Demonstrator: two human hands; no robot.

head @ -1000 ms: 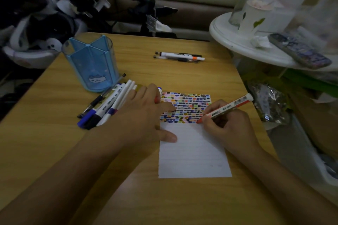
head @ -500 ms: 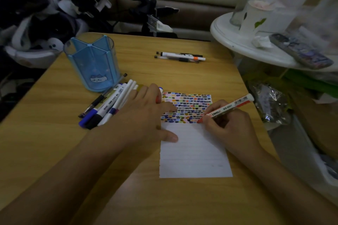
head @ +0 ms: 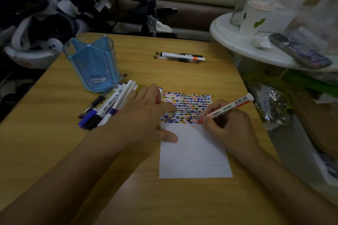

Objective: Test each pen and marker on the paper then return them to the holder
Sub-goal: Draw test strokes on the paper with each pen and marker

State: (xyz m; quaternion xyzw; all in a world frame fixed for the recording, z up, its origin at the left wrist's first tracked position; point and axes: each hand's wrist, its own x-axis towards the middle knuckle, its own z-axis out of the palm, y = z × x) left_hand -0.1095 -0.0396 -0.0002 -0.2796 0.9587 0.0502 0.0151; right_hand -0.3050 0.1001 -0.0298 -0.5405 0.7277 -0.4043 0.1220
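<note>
While the blue holder (head: pixel 92 65) stands empty at the far left of the wooden table (head: pixel 45 142), a cluster of pens and markers (head: pixel 108 105) lies just beside its base, their long axes running diagonally from near-left to far-right. The left hand (head: pixel 146 115) comes next, fingers straight and spread, pressing flat on the left edge of the paper (head: pixel 193 151); a small cap seems tucked between its fingers (too dark to be sure). The paper's upper half is filled with rows of coloured test marks; its lower half is blank. Further right, the right hand (head: pixel 226 124) grips a red marker (head: pixel 229 107), tip touching the paper at the lowest row of marks, barrel slanting up and away to the right. Two more pens (head: pixel 180 57) lie well apart at the table's far side. The holder lies up and left of both hands, nearer the left, so returning the marker would likely mean reaching across the paper.
</note>
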